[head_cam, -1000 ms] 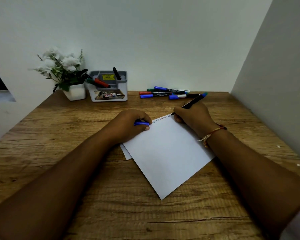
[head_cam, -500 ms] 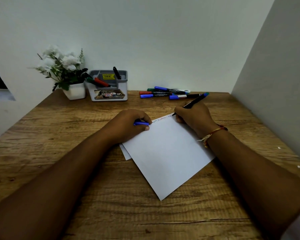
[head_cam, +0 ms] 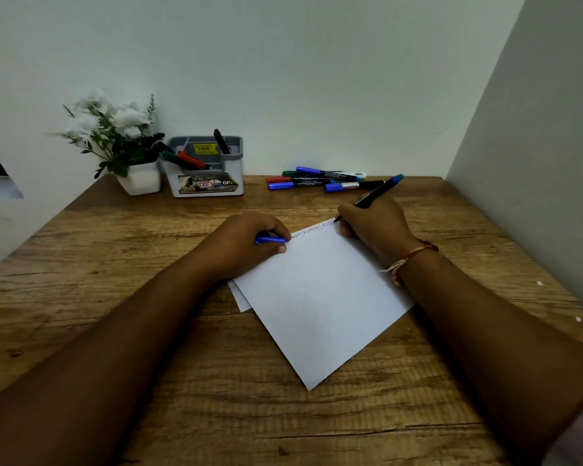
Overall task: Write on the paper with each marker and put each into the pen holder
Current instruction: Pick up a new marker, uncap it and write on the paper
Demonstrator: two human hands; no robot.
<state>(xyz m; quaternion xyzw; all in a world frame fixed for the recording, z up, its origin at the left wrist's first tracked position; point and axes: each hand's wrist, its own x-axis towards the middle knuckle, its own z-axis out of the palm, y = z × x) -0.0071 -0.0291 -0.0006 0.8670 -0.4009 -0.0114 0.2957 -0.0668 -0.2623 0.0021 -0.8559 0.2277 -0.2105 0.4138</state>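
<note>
A white sheet of paper lies tilted on the wooden desk, with a line of small writing along its top edge. My right hand grips a black marker with a blue end, its tip touching the paper's top right corner. My left hand rests on the paper's left corner and holds a blue cap between curled fingers. A grey pen holder at the back holds three markers. Several loose markers lie at the back centre.
A white pot of white flowers stands left of the pen holder. A second sheet peeks out beneath the paper. Walls close the desk at the back and on the right. Bare wood fills the foreground.
The marker tip has crept slightly rightward along the written line. My left hand has stayed on the paper with the cap.
</note>
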